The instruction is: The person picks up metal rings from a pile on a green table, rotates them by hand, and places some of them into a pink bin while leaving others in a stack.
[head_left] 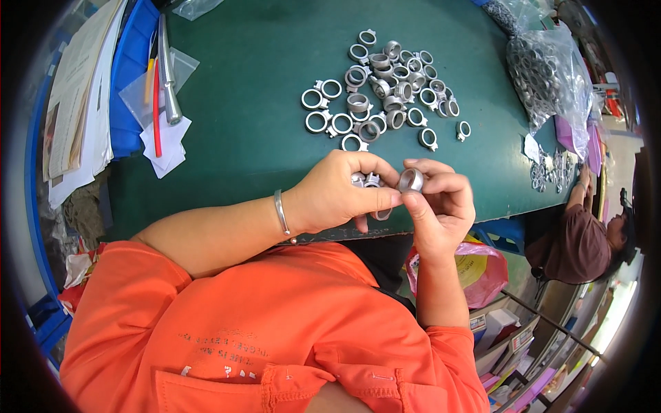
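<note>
Between the thumb and fingers of my right hand (441,206) is a silver metal ring (411,180), held up near the table's front edge. My left hand (337,189) is closed around several similar metal rings (372,180), partly hidden by its fingers. The left thumb and forefinger tips come close to the ring in my right hand; whether they touch it I cannot tell. Beyond my hands, a loose pile of metal rings (392,105), many with a small lug on the side, lies spread on the green table (255,82).
At the left stand a blue tray (134,89) with papers, a metal rod (167,76) and a red pen (157,134). Clear bags of metal parts (540,76) sit at the far right. A co-worker in a brown top (578,241) is beyond the right edge. A pink bag (482,279) hangs below.
</note>
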Demonstrator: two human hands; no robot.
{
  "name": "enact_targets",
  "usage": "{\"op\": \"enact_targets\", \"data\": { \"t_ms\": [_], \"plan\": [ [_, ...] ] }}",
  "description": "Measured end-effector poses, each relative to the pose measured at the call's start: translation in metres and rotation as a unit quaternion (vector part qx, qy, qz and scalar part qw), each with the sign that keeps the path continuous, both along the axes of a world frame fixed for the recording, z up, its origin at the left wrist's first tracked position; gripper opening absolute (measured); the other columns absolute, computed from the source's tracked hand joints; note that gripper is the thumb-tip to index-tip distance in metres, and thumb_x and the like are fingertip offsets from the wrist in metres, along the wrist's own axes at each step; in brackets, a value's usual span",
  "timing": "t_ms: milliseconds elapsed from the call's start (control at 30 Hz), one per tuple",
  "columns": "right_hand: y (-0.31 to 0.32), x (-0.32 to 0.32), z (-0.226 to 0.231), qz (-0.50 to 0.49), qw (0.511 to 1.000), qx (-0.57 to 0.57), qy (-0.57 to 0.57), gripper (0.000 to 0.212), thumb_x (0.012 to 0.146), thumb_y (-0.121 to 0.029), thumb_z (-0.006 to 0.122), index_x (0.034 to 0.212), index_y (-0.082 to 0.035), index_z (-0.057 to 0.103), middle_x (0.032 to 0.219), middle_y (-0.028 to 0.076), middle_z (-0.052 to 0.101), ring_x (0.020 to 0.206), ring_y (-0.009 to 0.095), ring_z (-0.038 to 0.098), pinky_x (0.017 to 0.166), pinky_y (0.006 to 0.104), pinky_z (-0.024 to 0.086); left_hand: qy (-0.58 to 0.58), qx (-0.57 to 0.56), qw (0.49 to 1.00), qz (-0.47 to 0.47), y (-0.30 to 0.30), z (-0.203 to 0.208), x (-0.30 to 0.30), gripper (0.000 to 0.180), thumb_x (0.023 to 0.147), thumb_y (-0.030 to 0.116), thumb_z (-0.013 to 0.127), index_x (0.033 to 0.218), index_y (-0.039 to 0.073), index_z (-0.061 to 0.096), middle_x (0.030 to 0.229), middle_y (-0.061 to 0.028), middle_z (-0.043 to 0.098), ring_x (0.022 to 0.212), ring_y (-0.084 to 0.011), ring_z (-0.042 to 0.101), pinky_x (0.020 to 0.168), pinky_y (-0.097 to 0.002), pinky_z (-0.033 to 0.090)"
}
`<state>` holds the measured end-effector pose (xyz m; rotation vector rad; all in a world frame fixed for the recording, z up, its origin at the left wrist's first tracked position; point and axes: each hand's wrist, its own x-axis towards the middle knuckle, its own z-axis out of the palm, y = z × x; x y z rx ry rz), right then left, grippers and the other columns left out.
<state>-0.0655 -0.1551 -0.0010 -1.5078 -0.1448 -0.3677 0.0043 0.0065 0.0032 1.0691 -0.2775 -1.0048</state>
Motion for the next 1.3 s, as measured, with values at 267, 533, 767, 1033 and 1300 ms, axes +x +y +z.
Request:
{"op": "enact_targets", "data": {
  "t_ms": [267, 533, 767, 1033, 1300],
  "plan": [
    [0.006, 0.001, -0.001, 0.026, 0.991, -0.052, -0.122, 0.056, 0.072, 0.018, 0.059, 0.119, -0.002, 0.036, 0.109, 0.019, 0.051, 0.103, 0.027, 0.055, 0.087, 0.0368, 0.048, 0.099, -0.043, 0.994, -0.005, 0.004, -0.003, 0.005, 0.02, 0.082, 0.014, 0.063, 0.095, -0.002, 0.061, 0.074, -0.0067, 0.06, 0.061, -0.0098, 0.058, 0.046, -0.0215, 0.051],
    [0.002, -0.001, 0.009, 0.009, 0.992, -0.113, -0.048, 0.05, 0.062, 0.002, 0.077, 0.105, -0.002, 0.05, 0.102, 0.013, 0.05, 0.092, 0.022, 0.056, 0.08, 0.0313, 0.048, -0.362, -0.001, 0.92, 0.153, 0.001, -0.005, 0.0, 0.011, 0.072, -0.001, 0.066, 0.081, 0.0, 0.061, 0.08, -0.0075, 0.061, 0.072, -0.0139, 0.059, 0.062, -0.0253, 0.047],
    [0.007, 0.0, 0.005, -0.008, 0.99, -0.14, -0.018, 0.038, 0.061, 0.003, 0.077, 0.093, 0.0, 0.056, 0.094, 0.012, 0.057, 0.087, 0.021, 0.057, 0.074, 0.0292, 0.048, -0.472, 0.0, 0.855, 0.214, 0.001, -0.005, 0.001, 0.015, 0.067, -0.004, 0.067, 0.08, 0.001, 0.061, 0.078, -0.0097, 0.061, 0.07, -0.0189, 0.06, 0.063, -0.0269, 0.048],
    [0.003, -0.001, 0.008, 0.017, 0.956, 0.226, 0.186, 0.027, 0.087, 0.0, 0.049, 0.114, 0.006, 0.047, 0.097, 0.018, 0.062, 0.078, 0.022, 0.063, 0.072, 0.0304, 0.053, -0.509, -0.01, 0.811, 0.29, 0.0, 0.003, 0.006, 0.016, 0.066, -0.002, 0.068, 0.08, 0.001, 0.061, 0.075, -0.0093, 0.06, 0.066, -0.02, 0.059, 0.058, -0.0275, 0.048],
    [0.052, 0.013, 0.017, 0.151, 0.71, 0.63, 0.274, 0.033, 0.093, -0.033, 0.035, 0.105, -0.007, 0.051, 0.1, 0.005, 0.057, 0.091, 0.017, 0.056, 0.08, 0.027, 0.047, -0.737, 0.058, 0.653, 0.164, 0.005, 0.024, 0.001, 0.019, 0.062, 0.008, 0.069, 0.08, 0.011, 0.065, 0.086, 0.0, 0.061, 0.092, -0.0225, 0.057, 0.086, -0.043, 0.04]
  ]
}}
